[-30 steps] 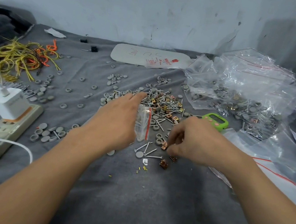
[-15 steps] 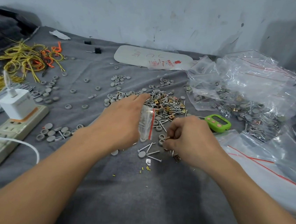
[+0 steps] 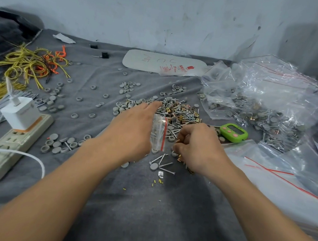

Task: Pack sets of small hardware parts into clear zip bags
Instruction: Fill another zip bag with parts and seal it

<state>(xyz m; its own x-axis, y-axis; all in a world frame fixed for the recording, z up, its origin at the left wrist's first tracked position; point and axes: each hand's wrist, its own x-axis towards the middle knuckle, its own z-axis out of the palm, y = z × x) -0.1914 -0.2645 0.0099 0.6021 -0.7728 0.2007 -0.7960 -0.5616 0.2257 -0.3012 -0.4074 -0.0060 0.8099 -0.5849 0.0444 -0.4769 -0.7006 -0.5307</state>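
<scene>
My left hand [image 3: 133,129] holds a small clear zip bag [image 3: 158,134] with a red seal strip, upright above the grey cloth. Its index finger points out toward a pile of mixed nails, brass clips and grey caps [image 3: 178,112]. Just right of the bag, my right hand [image 3: 198,148] has its fingers curled around several small parts, brass clips among them. A few loose nails and a grey cap [image 3: 161,164] lie below the bag.
A heap of filled clear bags [image 3: 264,104] and flat empty ones [image 3: 278,172] lies to the right, beside a green timer [image 3: 233,132]. A power strip with a white charger [image 3: 16,125], yellow and orange wires [image 3: 30,63] and scattered grey caps [image 3: 59,145] fill the left.
My right hand has drawn in closer to the bag with parts gathered in its fingers. My left hand and the bag have stayed about where they were.
</scene>
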